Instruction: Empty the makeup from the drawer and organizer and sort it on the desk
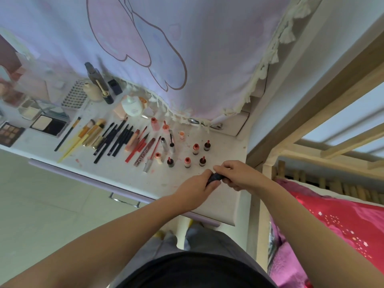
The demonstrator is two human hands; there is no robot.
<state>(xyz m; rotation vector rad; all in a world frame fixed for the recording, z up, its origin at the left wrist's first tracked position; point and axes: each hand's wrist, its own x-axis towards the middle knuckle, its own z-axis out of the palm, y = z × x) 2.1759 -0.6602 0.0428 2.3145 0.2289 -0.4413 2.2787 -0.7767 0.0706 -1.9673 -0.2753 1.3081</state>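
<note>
Surface looks mostly sorted; both hands' fingers clamp what's probably a dark lipstick tube, so we'd twist gently, keeping it level.

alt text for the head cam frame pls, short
Both hands, left hand and right hand, grip one small dark tube over the right end of a white desk. Sorted rows lie beyond: brushes, dark pencils, and small red-toned bottles.
</note>
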